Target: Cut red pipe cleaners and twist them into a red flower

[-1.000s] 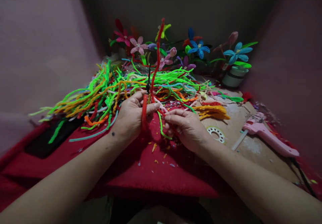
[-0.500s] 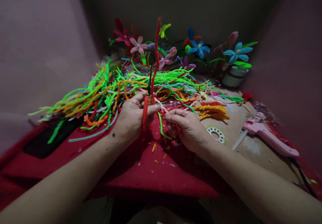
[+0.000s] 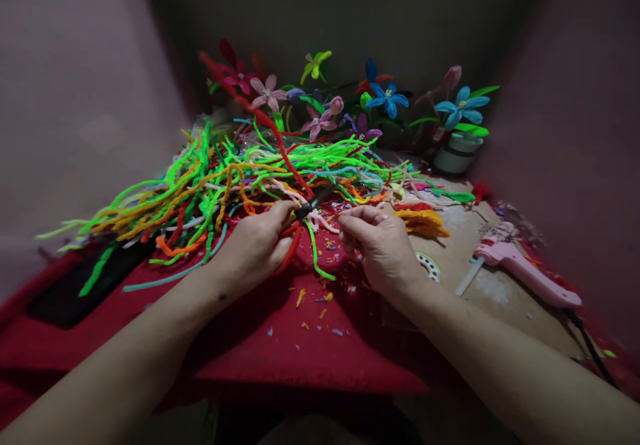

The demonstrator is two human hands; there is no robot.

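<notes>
Red cloth [image 3: 320,358] reaches the surface's front edge, small coloured scraps [image 3: 301,297] scattered behind its middle. Above them, the left hand [image 3: 255,241] is closed around the red handles of a pair of scissors [image 3: 303,212], whose dark blades point away and to the right; how far the blades are parted I cannot tell. Facing it, the right hand [image 3: 383,245] has thumb and forefinger pinched together on a red fuzzy stem [image 3: 280,139], which passes by the blades and slants up toward the far left corner. Toward the left edge lies a flat black object [image 3: 70,295]; toward the right edge, a pink glue gun [image 3: 527,268] rests on a brown board [image 3: 500,315], with a white disc [image 3: 430,267] beside the right wrist. Farther back, a bundle of orange stems [image 3: 424,223] lies on the board and a tangled heap of stems [image 3: 320,158] crosses the surface. Fuzzy flowers [image 3: 387,101] stand along the far edge, a pale pot [image 3: 457,155] near its right corner.
</notes>
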